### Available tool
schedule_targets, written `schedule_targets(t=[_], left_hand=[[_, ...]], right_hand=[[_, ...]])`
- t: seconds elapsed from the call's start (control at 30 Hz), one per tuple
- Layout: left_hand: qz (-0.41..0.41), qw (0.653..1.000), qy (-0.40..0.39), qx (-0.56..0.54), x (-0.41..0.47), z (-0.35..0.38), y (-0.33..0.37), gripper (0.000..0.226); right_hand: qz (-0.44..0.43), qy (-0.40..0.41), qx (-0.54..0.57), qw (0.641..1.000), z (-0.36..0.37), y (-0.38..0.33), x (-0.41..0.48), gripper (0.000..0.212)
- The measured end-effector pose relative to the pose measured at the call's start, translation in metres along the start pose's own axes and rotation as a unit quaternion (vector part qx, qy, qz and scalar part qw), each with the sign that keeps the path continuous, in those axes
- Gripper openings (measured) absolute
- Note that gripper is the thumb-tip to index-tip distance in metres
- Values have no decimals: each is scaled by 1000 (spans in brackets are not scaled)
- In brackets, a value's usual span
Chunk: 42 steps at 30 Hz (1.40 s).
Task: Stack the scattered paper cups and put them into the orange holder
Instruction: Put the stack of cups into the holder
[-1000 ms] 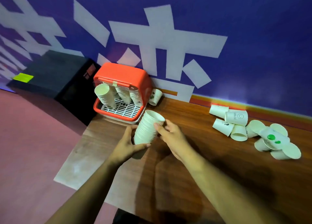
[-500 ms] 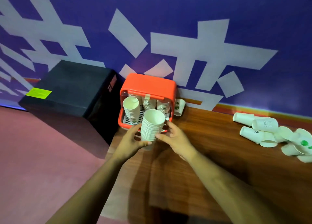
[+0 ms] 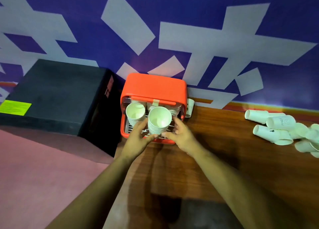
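Note:
The orange holder [image 3: 153,85] stands at the table's back left corner against the wall, its front open over a white grid floor. A stack of white paper cups [image 3: 159,120] is upright in the holder's opening, mouth toward me. My left hand [image 3: 138,139] grips its lower left side and my right hand [image 3: 181,135] grips its lower right side. Another cup stack [image 3: 135,113] stands inside the holder at the left, and more stacks sit behind, partly hidden. Scattered cups [image 3: 279,128] lie on their sides at the table's right.
A single cup [image 3: 189,106] lies between the holder's right side and the wall. A black box [image 3: 57,94] with a yellow-green label stands left of the wooden table [image 3: 224,159]. The blue wall with white shapes runs behind. Pink floor lies at the lower left.
Both hands have carried the cup stack forward from over the table into the holder's front opening. The view has moved closer and turned left.

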<state>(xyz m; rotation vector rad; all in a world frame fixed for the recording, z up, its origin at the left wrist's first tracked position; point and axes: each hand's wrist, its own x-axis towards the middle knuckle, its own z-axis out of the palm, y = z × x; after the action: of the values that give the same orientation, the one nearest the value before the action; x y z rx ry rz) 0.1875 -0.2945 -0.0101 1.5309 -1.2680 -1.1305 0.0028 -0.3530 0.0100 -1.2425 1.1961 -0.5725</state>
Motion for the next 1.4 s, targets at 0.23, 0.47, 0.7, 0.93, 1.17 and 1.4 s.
schedule_targets(t=[0.23,0.47,0.7,0.93,1.17,1.4], left_hand=[[-56,997,13,52,10,9,-27,53],[-57,994,57,74,19,19,-33,47],[-81,992,89,26,21,22,-38,44],[-122,985,119,24,25,25,-40,47],[-122,983,133,37,33,27,-39,36],[-124,981,142,37,32,28,-37,31]], right_hand=[[-8,3,-45,999,6,27,21,72],[18,-3,-37,999,12,37,40,75],[11,28,-84,996,17,43,51,71],[8,33,-92,995,27,37,60,69],[-4,29,-105,994,26,34,65,70],[11,51,-126,991,34,40,62,64]])
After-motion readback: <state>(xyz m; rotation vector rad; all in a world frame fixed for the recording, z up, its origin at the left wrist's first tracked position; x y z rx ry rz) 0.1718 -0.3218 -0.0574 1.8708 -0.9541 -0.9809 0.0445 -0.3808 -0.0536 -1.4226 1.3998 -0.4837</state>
